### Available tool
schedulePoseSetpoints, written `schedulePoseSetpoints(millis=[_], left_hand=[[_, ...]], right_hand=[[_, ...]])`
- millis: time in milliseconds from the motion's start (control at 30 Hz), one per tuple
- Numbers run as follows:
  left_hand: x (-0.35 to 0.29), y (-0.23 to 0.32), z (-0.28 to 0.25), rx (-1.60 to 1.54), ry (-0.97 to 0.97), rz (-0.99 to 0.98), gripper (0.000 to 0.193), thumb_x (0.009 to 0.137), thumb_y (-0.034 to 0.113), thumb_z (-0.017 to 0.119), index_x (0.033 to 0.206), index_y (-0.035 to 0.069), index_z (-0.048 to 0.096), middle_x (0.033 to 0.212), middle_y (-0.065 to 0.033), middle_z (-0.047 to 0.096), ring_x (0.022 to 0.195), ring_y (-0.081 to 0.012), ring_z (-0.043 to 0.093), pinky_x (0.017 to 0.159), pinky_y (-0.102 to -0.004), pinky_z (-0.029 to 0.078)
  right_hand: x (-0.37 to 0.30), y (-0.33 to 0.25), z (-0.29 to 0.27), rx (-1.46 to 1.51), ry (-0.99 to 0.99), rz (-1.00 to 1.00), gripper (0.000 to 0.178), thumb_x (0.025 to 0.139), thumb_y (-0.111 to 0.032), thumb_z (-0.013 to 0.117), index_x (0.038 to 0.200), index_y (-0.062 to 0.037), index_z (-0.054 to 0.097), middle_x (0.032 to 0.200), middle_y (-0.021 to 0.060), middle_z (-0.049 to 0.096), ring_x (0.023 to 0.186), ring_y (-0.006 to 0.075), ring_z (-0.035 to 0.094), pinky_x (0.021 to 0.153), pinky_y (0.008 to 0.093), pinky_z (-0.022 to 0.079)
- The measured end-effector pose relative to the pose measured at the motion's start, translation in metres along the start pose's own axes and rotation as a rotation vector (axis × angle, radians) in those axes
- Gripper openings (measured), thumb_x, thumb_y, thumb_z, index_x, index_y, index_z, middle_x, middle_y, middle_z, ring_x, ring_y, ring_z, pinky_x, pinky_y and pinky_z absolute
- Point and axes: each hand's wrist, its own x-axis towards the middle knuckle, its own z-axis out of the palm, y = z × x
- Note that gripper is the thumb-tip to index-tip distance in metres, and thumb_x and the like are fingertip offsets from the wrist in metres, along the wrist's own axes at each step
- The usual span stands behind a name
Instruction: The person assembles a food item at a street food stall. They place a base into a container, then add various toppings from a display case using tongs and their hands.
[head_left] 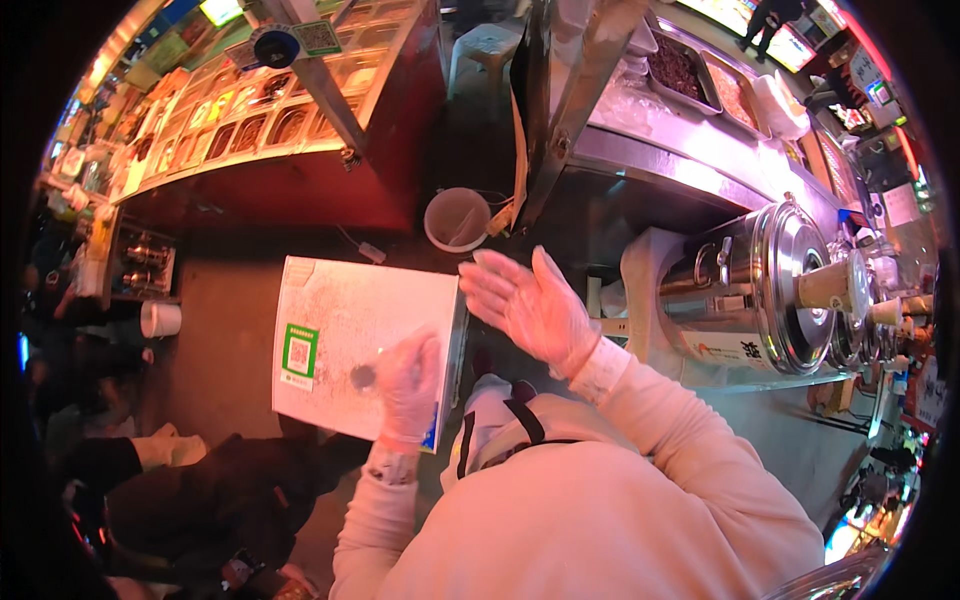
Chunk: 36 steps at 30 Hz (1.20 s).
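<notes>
Both hands wear thin clear gloves. The left hand (408, 385) rests low on a white board (350, 340) that lies flat before the person, and its fingers (392, 372) are clenched around a small dark round object (363, 376), which sits on the board's lower middle, just right of a green-bordered square sticker (299, 352). The right hand (530, 305) hangs in the air just beyond the board's right edge, palm up and turned inward, fingers (495, 290) released and spread, holding nothing. Beyond the board's far right corner stands a white bucket (457, 218). To the right of the open hand lies a shiny metal drum (770, 290) with a tap, resting on a metal table (700, 150) that also carries trays of food (680, 68). At the lower left another person's dark sleeve (95, 465) is seen.
</notes>
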Motion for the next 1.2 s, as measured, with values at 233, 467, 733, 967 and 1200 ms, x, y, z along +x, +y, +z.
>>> schedulePoseSetpoints(millis=[233, 467, 733, 967, 1200], left_hand=[[-0.034, 0.148, 0.071, -0.256, 0.195, 0.124, 0.026, 0.084, -0.006, 0.078, 0.104, 0.006, 0.068, 0.087, -0.0075, 0.063, 0.072, -0.0204, 0.062, 0.066, -0.0324, 0.051], [-0.080, 0.160, 0.074, -0.175, 0.244, -0.008, 0.023, 0.081, -0.006, 0.079, 0.096, 0.005, 0.065, 0.089, -0.0104, 0.064, 0.079, -0.0250, 0.065, 0.069, -0.0336, 0.054], [-0.107, 0.143, 0.055, -0.217, 0.383, -0.048, 0.020, 0.085, -0.002, 0.080, 0.098, 0.004, 0.067, 0.089, -0.0093, 0.066, 0.079, -0.0218, 0.064, 0.071, -0.0312, 0.053], [-0.121, 0.129, 0.021, -0.235, 0.328, -0.139, 0.013, 0.092, 0.003, 0.075, 0.091, 0.003, 0.062, 0.089, -0.0083, 0.061, 0.074, -0.0196, 0.058, 0.066, -0.0325, 0.049], [-0.149, 0.119, -0.013, -0.097, 0.454, -0.038, 0.011, 0.094, 0.001, 0.071, 0.094, 0.003, 0.060, 0.098, -0.0107, 0.065, 0.086, -0.0253, 0.064, 0.077, -0.0334, 0.052]], right_hand=[[-0.015, 0.016, 0.033, -0.276, 0.073, -0.033, 0.068, 0.110, -0.059, 0.041, 0.150, -0.0048, 0.050, 0.149, 0.0183, 0.058, 0.134, 0.0306, 0.057, 0.117, 0.0449, 0.042], [-0.034, 0.046, 0.033, -0.530, 0.216, -0.101, 0.060, 0.107, -0.055, 0.052, 0.143, -0.0071, 0.059, 0.133, 0.0151, 0.069, 0.112, 0.0227, 0.066, 0.100, 0.0363, 0.048], [-0.033, 0.085, 0.037, -0.730, 0.324, -0.230, 0.036, 0.102, -0.041, 0.062, 0.113, -0.0093, 0.072, 0.101, 0.0106, 0.076, 0.084, 0.0170, 0.068, 0.080, 0.0318, 0.050], [-0.012, 0.129, 0.028, -0.736, 0.241, -0.147, 0.031, 0.101, -0.036, 0.065, 0.110, -0.0072, 0.070, 0.090, 0.0101, 0.074, 0.074, 0.0151, 0.065, 0.071, 0.0299, 0.049], [0.007, 0.188, 0.040, -0.759, 0.116, -0.045, 0.030, 0.103, -0.035, 0.063, 0.111, -0.0063, 0.069, 0.090, 0.0090, 0.073, 0.074, 0.0144, 0.064, 0.071, 0.0296, 0.049]])
